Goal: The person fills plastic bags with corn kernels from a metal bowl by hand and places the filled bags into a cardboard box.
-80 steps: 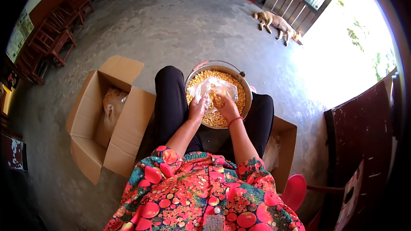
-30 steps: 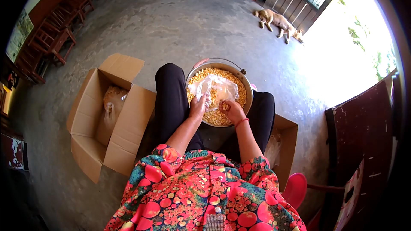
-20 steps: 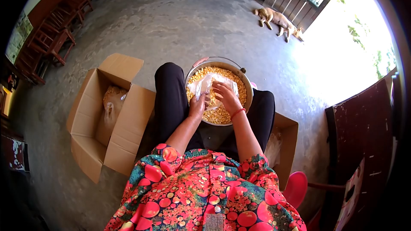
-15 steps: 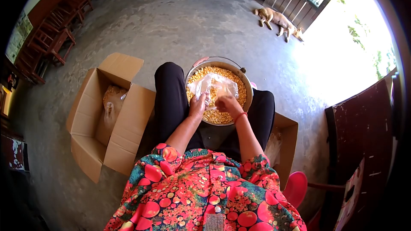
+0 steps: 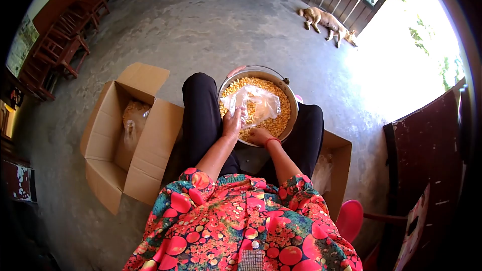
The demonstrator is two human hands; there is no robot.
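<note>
Bucket (image 5: pixel 294 101) between knees, likely for steadiness and easy reach, yellow kernels (image 5: pixel 284 113) inside. Clear bag (image 5: pixel 267 104) lies on kernels, near edge pinched in left hand (image 5: pixel 232 124), fingers closed, probably keeping bag in place. Right hand (image 5: pixel 259 136) low at near side of kernels, fingers curled, grip hidden, can't tell if holding any. Open cardboard box (image 5: pixel 151 153) beside left leg, bagged stuff (image 5: pixel 133 125) inside, seemingly within reach

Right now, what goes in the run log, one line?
left hand: holds bag | right hand: at kernels, grip unclear | pot: between legs
</note>
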